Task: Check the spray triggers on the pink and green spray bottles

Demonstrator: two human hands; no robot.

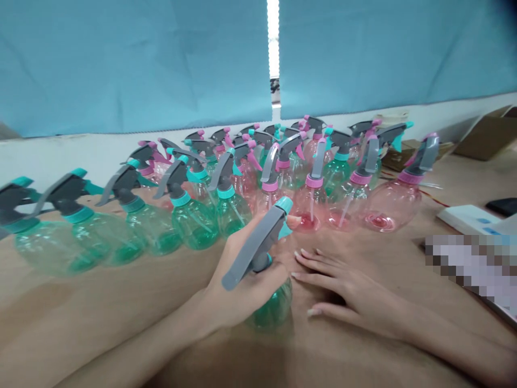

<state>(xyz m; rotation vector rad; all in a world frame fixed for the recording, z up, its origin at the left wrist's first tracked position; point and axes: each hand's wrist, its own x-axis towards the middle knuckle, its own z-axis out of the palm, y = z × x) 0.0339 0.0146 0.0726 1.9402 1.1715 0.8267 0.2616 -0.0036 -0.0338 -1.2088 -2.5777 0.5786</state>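
My left hand [246,285] is wrapped round the neck of a green spray bottle [271,312] with a grey and teal trigger head. The bottle stands on the brown tabletop [169,312], its head slanting up and away to the right. Just right of it, my right hand [343,285] rests palm down with the fingers stretched out, holding nothing. Close behind both hands is a row of spray bottles, among them a green one with a teal collar [232,215] and a pink one with a pink collar [311,210].
Several more green and pink spray bottles crowd behind the front row. At the right lie a white box [468,218], a blurred-out flat item [472,269] and a dark object [503,206]. Cardboard [487,132] stands at the back right, before a blue sheet [141,64] and a lit strip [273,43].
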